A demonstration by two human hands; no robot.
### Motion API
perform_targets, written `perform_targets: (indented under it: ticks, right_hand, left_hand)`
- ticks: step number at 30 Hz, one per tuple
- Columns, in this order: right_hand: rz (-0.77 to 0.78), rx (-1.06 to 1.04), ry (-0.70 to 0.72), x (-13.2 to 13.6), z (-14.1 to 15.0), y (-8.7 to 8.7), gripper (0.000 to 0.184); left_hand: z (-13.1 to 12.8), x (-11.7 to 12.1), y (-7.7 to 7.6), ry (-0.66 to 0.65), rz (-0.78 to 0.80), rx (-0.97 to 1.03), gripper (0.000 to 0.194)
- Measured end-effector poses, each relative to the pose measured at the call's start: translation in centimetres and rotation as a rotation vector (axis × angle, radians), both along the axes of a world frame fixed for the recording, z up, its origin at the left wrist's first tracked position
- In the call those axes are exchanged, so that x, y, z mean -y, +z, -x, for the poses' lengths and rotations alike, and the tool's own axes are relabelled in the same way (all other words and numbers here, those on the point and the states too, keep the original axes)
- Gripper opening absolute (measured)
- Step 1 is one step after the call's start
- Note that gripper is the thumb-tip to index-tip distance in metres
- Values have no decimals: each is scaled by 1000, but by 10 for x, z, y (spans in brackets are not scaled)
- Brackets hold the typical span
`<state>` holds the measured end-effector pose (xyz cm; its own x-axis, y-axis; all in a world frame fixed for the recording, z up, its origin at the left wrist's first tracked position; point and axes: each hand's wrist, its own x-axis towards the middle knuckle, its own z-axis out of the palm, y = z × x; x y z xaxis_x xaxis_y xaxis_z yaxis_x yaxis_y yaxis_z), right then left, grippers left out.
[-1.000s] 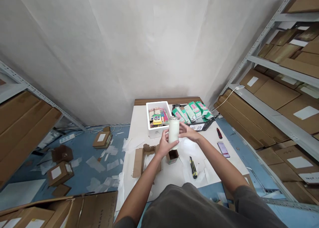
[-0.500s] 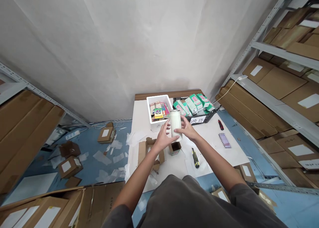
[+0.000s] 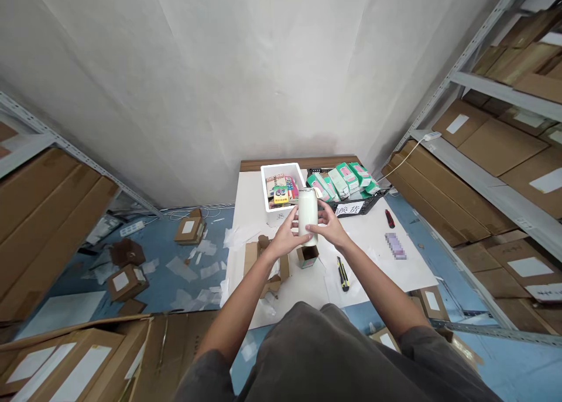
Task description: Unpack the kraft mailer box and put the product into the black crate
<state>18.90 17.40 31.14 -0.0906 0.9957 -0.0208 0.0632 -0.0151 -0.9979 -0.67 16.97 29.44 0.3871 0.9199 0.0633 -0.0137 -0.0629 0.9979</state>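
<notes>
Between both hands is a pale, cream-white cylinder like a can or jar [image 3: 308, 215], held upright above the table. My left hand [image 3: 286, 236] grips its left side, fingers curled behind and thumb across the front. On the right side, my right hand [image 3: 331, 226] is closed round it the same way. Just below stands a small open carton [image 3: 308, 257], its top facing up. An opened brown cardboard box [image 3: 281, 267] lies beside my left forearm. To the right of the carton rests a yellow-and-black utility knife [image 3: 343, 275].
A white bin [image 3: 281, 216] with books and small packs stands at the table's back, beside a black crate [image 3: 351, 207] of green-and-white boxes. A red knife [image 3: 389, 219] and a blurred purple item [image 3: 396, 246] lie at right. Shelves with cartons [image 3: 509, 144] flank the table.
The left hand's grip has shifted slightly up along the cylinder. Both hands still hold it over the small carton, and the camera view has moved a little.
</notes>
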Motion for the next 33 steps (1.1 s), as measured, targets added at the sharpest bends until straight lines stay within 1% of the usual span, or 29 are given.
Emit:
perform_targets:
  ticks: [2,3,6,7,8,10,12,13,15,16,18,20,21,23,25,28,29,30,33]
  right_hand:
    - [19,-15,52,0,1,2,110]
    - [22,-11,51,-1,1,2,111]
    - [-2,9,-21,-2,6,1,115]
    - [0,-5,-25,-2,7,0,114]
    - [10,-32,-7,-2,8,-2,112]
    - [43,-88,60,-3,9,-5,109]
    - [53,-78,68,-4,9,-8,110]
    - [41,-48,40,-3,9,-9,111]
    - [3,14,-25,-3,9,-11,111]
    - [-9,24,-37,-2,9,-12,109]
    - [-8,-17,10,-1,10,-12,108]
    - [13,-79,70,0,10,-11,110]
    - [21,-101,73,0,9,-10,112]
    - [28,-131,46,-1,8,-7,115]
    - [38,-169,55,-1,6,-5,114]
    - [69,-212,160,0,2,-4,113]
    - [76,-204,169,0,1,-4,115]
    - [78,-188,157,1,0,-5,116]
    - [61,-146,87,3,0,-9,117]
  left_hand:
    - [-1,4,4,-31,-7,38,114]
    - [-2,6,7,-18,-29,31,115]
    - [-5,10,10,106,-110,-49,120]
    - [-5,10,10,133,-116,-63,121]
    - [-4,10,9,131,-106,-57,121]
    - [-2,8,5,73,-69,-11,118]
    - [0,6,0,30,-60,-20,115]
    - [1,5,-3,45,-72,-56,114]
    - [1,4,-7,115,-90,-126,114]
    - [0,4,-7,133,-82,-127,115]
    - [-2,5,-7,103,-44,-61,115]
    - [-4,7,-5,58,-36,-25,115]
    - [-4,8,-4,62,-47,-40,116]
    - [-4,9,-1,112,-67,-92,121]
    - [-3,8,0,132,-55,-92,124]
    - [1,5,0,32,-29,-51,122]
    - [2,5,0,10,-36,-66,121]
    - [2,5,-1,12,-47,-93,122]
    - [-1,7,-2,102,-55,-150,126]
